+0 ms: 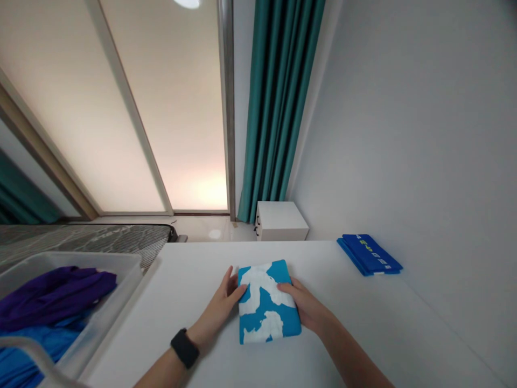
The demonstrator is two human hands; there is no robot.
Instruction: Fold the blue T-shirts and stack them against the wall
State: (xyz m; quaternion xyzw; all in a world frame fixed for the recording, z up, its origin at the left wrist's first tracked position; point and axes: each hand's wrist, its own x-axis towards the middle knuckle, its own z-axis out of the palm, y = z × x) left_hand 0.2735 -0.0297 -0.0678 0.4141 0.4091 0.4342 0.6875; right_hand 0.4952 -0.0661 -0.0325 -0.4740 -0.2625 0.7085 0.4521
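Note:
A folded blue cloth with white patches [266, 310] lies flat on the white table [363, 334] in front of me. My left hand [223, 302], with a black watch on its wrist, presses against the cloth's left edge, fingers stretched and thumb on top. My right hand [306, 306] rests on the cloth's right edge, fingers lying along it. Both hands frame the cloth from either side.
A second folded dark blue cloth [369, 254] lies at the table's far right near the wall. A pale plastic bin [100, 312] at the left holds purple and blue garments. Beyond the table stand a small white cabinet [280, 221], a teal curtain and a bed.

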